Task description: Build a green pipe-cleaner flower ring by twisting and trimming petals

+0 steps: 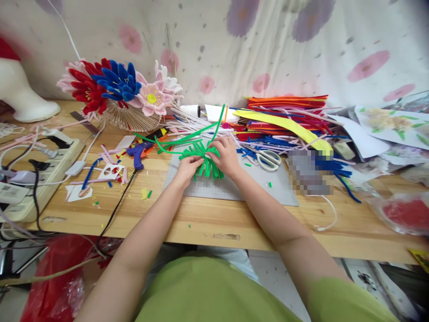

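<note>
Head view: looks forward, down at table (pixel 208 219).

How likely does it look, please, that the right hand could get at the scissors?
Probably yes: the scissors lie with handles uncovered to the right of the right hand, though it must first leave the green bundle.
</note>
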### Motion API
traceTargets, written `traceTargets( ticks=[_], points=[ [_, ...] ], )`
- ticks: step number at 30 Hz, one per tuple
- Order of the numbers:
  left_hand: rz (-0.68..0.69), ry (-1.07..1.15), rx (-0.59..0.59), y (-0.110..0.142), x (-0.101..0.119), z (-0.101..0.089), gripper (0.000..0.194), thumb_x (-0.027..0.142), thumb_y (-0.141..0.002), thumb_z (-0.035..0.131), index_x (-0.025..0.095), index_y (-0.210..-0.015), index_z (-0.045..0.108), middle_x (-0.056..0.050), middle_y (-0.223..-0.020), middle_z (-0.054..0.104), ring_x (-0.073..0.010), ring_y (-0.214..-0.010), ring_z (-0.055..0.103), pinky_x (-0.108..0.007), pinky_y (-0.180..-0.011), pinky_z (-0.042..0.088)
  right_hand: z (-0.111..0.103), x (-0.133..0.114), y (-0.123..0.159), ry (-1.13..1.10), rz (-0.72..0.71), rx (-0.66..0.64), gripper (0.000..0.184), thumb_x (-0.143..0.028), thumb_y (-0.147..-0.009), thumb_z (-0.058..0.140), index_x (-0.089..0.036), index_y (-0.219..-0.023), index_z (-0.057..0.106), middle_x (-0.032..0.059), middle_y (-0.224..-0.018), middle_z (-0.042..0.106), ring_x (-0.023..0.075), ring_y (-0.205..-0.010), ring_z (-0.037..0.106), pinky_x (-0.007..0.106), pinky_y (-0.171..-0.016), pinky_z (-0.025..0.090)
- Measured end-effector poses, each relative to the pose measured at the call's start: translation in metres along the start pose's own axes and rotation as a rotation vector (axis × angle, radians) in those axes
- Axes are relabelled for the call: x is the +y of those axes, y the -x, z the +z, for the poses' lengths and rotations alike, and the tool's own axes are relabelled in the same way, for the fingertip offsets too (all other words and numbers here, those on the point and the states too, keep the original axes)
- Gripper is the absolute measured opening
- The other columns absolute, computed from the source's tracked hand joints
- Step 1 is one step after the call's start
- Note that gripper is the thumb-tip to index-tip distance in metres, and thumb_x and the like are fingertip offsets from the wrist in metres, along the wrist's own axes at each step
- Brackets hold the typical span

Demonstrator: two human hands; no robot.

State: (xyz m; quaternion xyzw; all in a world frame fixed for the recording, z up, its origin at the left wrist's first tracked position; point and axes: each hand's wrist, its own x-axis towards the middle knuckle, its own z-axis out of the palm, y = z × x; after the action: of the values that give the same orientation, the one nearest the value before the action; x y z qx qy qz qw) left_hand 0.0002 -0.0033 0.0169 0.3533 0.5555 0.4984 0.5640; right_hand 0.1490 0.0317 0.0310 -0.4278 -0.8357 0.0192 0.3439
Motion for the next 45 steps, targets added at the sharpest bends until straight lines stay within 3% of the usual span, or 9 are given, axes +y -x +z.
traceTargets(
  ticks=[6, 12, 19, 23, 27, 32, 40, 45],
  points=[
    [-0.001, 0.018, -0.054, 0.006, 0.000, 0.000, 0.015, 0.019, -0.064, 0.072, 0.012, -0.074, 0.063, 0.002, -0.066, 0.063, -0.0058, -0.054, 0.052, -0.019, -0.052, 0.040, 0.020, -0.003, 0.006, -0.496, 0.296, -0.072, 0.017, -0.037, -0.079, 0.056, -0.020, -0.078, 0.058, 0.0024, -0.077, 0.062, 0.0174, -0.077, 0.055, 0.033, -0.077, 0.042],
    [-0.201, 0.263, -0.266, 0.004, 0.002, -0.008, 0.008, 0.019, -0.071, 0.069, 0.014, -0.075, 0.064, 0.001, -0.064, 0.063, -0.0062, -0.054, 0.056, -0.019, -0.056, 0.048, 0.026, -0.001, 0.004, -0.851, 0.508, -0.075, 0.029, -0.045, -0.067, 0.064, -0.019, -0.073, 0.053, -0.0012, -0.068, 0.057, 0.0121, -0.064, 0.051, 0.027, -0.063, 0.042],
    [-0.265, 0.276, -0.249, 0.000, 0.008, -0.008, 0.012, 0.011, -0.065, 0.072, 0.013, -0.075, 0.065, 0.000, -0.065, 0.065, -0.0068, -0.055, 0.058, -0.018, -0.053, 0.047, 0.032, 0.002, 0.006, -1.018, 0.527, 0.005, 0.036, -0.045, -0.059, 0.071, -0.020, -0.071, 0.048, -0.0054, -0.063, 0.051, 0.0083, -0.056, 0.046, 0.023, -0.056, 0.038],
    [-0.142, 0.221, -0.121, 0.001, 0.007, 0.002, 0.015, 0.014, -0.060, 0.074, 0.012, -0.071, 0.064, 0.002, -0.058, 0.061, -0.0059, -0.049, 0.054, -0.017, -0.046, 0.041, 0.034, 0.002, 0.007, -0.948, 0.454, 0.054, 0.025, -0.041, -0.067, 0.066, -0.021, -0.072, 0.051, -0.0042, -0.066, 0.054, 0.0097, -0.060, 0.049, 0.025, -0.060, 0.041],
    [-0.054, 0.181, -0.005, 0.003, 0.004, 0.008, 0.016, 0.017, -0.058, 0.074, 0.014, -0.069, 0.063, 0.003, -0.059, 0.060, -0.0063, -0.050, 0.053, -0.017, -0.044, 0.037, 0.032, -0.001, 0.012, -0.662, 0.317, 0.131, 0.010, -0.031, -0.075, 0.062, -0.022, -0.076, 0.062, 0.0001, -0.074, 0.062, 0.0142, -0.072, 0.054, 0.030, -0.072, 0.044],
    [0.049, 0.072, 0.056, 0.001, -0.001, 0.008, 0.011, 0.018, -0.062, 0.069, 0.014, -0.070, 0.062, 0.004, -0.058, 0.058, -0.0059, -0.050, 0.049, -0.016, -0.044, 0.035, 0.028, -0.006, 0.018, -0.431, 0.199, 0.141, 0.008, -0.026, -0.080, 0.060, -0.024, -0.079, 0.068, 0.0019, -0.080, 0.067, 0.0171, -0.078, 0.056, 0.034, -0.078, 0.043],
    [0.409, -0.159, 0.035, -0.008, -0.016, 0.003, 0.007, 0.021, -0.069, 0.063, 0.016, -0.066, 0.059, 0.002, -0.062, 0.057, -0.0084, -0.055, 0.050, -0.020, -0.053, 0.040, 0.035, -0.005, 0.019, -0.496, 0.322, 0.144, 0.011, -0.027, -0.079, 0.061, -0.023, -0.079, 0.071, 0.0023, -0.077, 0.067, 0.0166, -0.076, 0.056, 0.032, -0.074, 0.045],
    [0.545, -0.439, 0.116, -0.011, -0.021, -0.003, 0.009, 0.025, -0.073, 0.062, 0.017, -0.070, 0.064, -0.003, -0.072, 0.064, -0.0144, -0.072, 0.059, -0.025, -0.067, 0.045, 0.037, -0.001, 0.021, -0.634, 0.343, 0.144, 0.011, -0.032, -0.077, 0.063, -0.024, -0.078, 0.071, 0.0017, -0.078, 0.067, 0.0170, -0.080, 0.057, 0.033, -0.077, 0.045]
  ],
)
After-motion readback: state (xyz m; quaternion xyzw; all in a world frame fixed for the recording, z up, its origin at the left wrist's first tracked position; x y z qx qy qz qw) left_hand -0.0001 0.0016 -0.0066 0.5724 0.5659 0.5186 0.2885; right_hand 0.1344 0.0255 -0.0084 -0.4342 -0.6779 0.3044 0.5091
